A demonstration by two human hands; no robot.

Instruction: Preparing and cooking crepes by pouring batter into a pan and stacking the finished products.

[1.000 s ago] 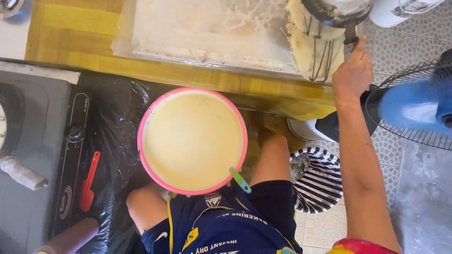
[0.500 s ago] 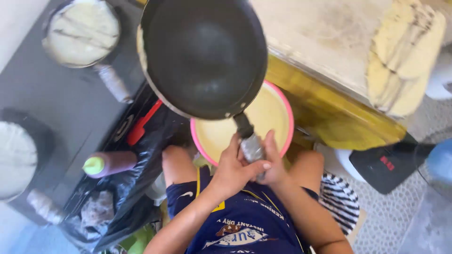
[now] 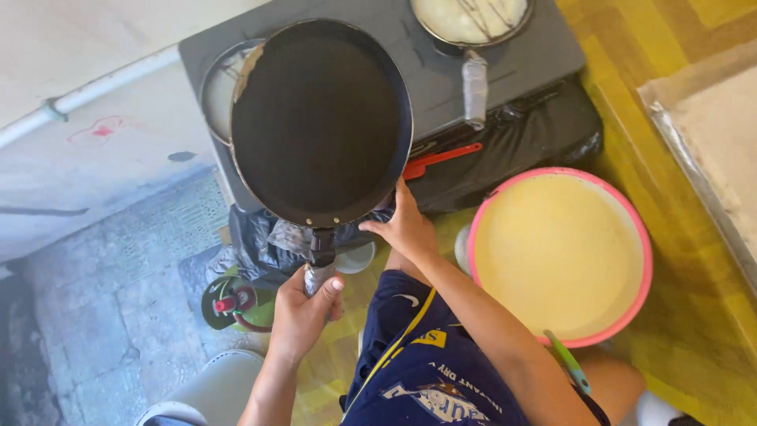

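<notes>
My left hand (image 3: 302, 315) grips the foil-wrapped handle of a black round frying pan (image 3: 322, 120), held up in front of me with its empty dark inside facing the camera. My right hand (image 3: 406, 225) has its fingers spread against the pan's lower right rim. To the right, between my knees, stands a pink-rimmed bowl (image 3: 627, 213) full of pale yellow batter. A green-handled tool (image 3: 569, 361) leans on the bowl's near rim.
Behind the pan is a dark grey stove (image 3: 512, 67) carrying a second pan (image 3: 471, 20) with a pale crepe and a foil-wrapped handle. A red spatula (image 3: 441, 158) lies at the stove's edge. A gas cylinder top (image 3: 236, 304) sits lower left, a foil-lined tray (image 3: 714, 150) far right.
The view has swung left, so the batter bowl now lies to the right. My right hand has left the handle and moved to the pan's rim; my left hand still holds the handle.
</notes>
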